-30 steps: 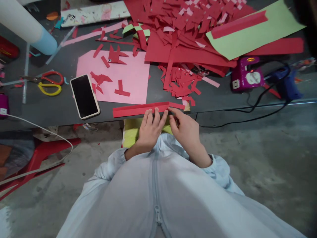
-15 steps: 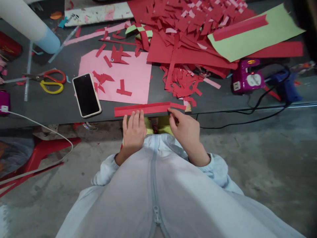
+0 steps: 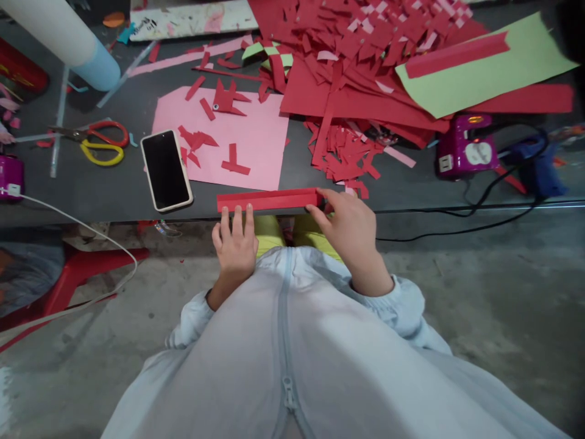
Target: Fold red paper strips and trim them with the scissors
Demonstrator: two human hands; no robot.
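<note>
A long red paper strip (image 3: 269, 200), creased along its length, lies at the table's front edge. My left hand (image 3: 236, 241) rests its spread fingertips on the strip's lower edge near the left end. At the right end my right hand (image 3: 350, 225) has thumb and forefinger around the paper, closed on it. Beyond the strip is a pink sheet (image 3: 265, 140) bearing small red cut-outs, among them a red fish shape with an eye (image 3: 226, 99). A phone (image 3: 166, 171) overlaps the sheet's left side.
Scissors (image 3: 103, 141) lie left of the phone. Piles of red paper scraps (image 3: 342, 152) and a green sheet (image 3: 479, 73) cover the back right. A purple box (image 3: 466, 146) with black cables and a blue tool (image 3: 525, 155) sit at right. A white-blue cylinder (image 3: 98, 64) stands back left.
My left hand has shifted left along the strip with its fingers spread wider. My right hand has moved from pointing on the strip to gripping its right end, where the extended narrow tip no longer shows.
</note>
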